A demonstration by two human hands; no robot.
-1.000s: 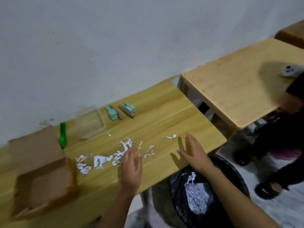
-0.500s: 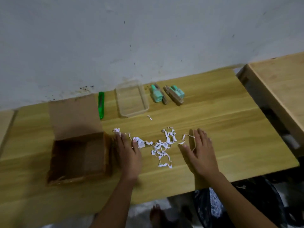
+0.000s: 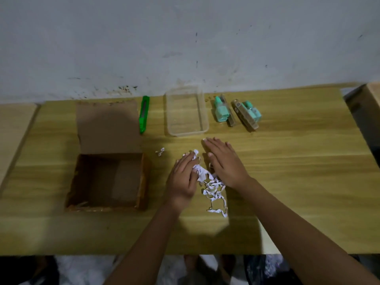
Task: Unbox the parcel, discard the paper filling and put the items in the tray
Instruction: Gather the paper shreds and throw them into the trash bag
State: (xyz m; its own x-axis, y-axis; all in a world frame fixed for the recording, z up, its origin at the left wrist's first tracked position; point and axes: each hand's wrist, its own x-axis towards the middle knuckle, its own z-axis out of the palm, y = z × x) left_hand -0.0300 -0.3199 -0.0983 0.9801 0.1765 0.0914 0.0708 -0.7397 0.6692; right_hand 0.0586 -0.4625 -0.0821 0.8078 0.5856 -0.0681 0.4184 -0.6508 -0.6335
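Observation:
An open brown cardboard box point(image 3: 107, 179) lies on the wooden table point(image 3: 298, 171), its flap folded back toward the wall. White shredded paper point(image 3: 213, 190) is heaped between my hands. My left hand point(image 3: 183, 177) presses flat against the heap's left side, my right hand point(image 3: 224, 159) against its right side, fingers extended. A stray paper scrap point(image 3: 160, 151) lies left of them. A clear plastic tray point(image 3: 186, 112) stands empty near the wall. To its right lie two mint-green packaged items point(image 3: 221, 110) point(image 3: 247, 114).
A green utility knife point(image 3: 144, 114) lies between the box flap and the tray. A second table's corner point(image 3: 368, 108) sits at the right. A black bin bag point(image 3: 267, 270) shows below the table's front edge.
My view swung left from the bin to face the table. Both hands slid inward and raked the scattered paper shreds into one heap between them.

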